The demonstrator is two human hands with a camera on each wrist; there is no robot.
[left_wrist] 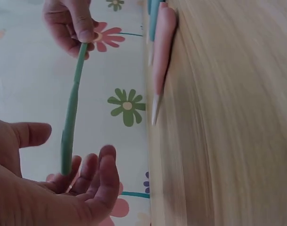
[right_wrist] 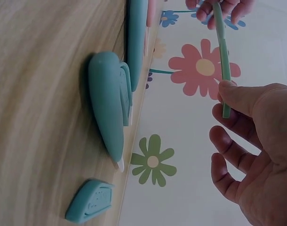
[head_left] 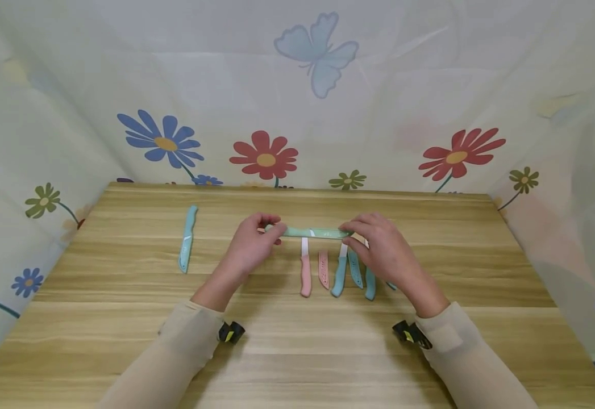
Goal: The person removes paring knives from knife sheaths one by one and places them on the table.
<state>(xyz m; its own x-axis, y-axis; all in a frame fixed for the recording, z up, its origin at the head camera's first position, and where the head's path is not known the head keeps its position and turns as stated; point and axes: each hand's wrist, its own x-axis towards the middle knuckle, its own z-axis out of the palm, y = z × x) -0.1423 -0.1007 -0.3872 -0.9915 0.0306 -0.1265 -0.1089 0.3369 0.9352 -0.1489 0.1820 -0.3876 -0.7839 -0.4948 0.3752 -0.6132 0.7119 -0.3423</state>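
Note:
A green paring knife in its green sheath [head_left: 323,233] is held level above the table. My right hand [head_left: 381,241] pinches the sheath end between thumb and index finger, its other fingers loosely bent. At the handle end is my left hand [head_left: 256,241]; the left wrist view shows its thumb [left_wrist: 35,134] apart from the handle [left_wrist: 68,150], with the fingers spread loosely beneath. Below lie a pink knife [head_left: 305,275] with a white blade, a pink sheath [head_left: 324,270], a blue knife [head_left: 338,276], a blue sheath [head_left: 356,270] and another blue knife [head_left: 370,284], partly hidden by my right hand.
A blue sheathed knife [head_left: 187,238] lies alone on the left of the wooden table [head_left: 297,369]. Another blue sheath [right_wrist: 91,200] lies near the right hand, mostly hidden in the head view. Flower-patterned cloth [head_left: 200,74] hangs behind and at both sides.

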